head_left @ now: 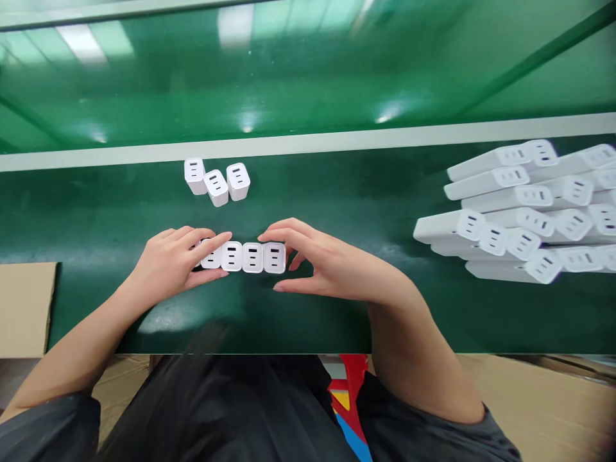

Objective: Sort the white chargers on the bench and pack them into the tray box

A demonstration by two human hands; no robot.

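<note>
A short row of white USB chargers [253, 257] stands upright on the green table, port faces up and sides touching. My left hand [168, 260] closes around the row's left end, its thumb along the near side and a finger along the far side. That hand partly hides the leftmost chargers. At the other end, my right hand [322, 260] arches around the last charger [274, 258] with thumb and fingers spread apart. Its fingertips are close to the charger's far edge, while the thumb sits a little off the near side.
Farther back stand three loose chargers [215, 187]. Several rows of white chargers [529, 224] fill the right side, looking stretched by the lens. A cardboard piece [26, 308] lies at the left edge. A pale strip [308, 146] runs along the green table [337, 327] at the back.
</note>
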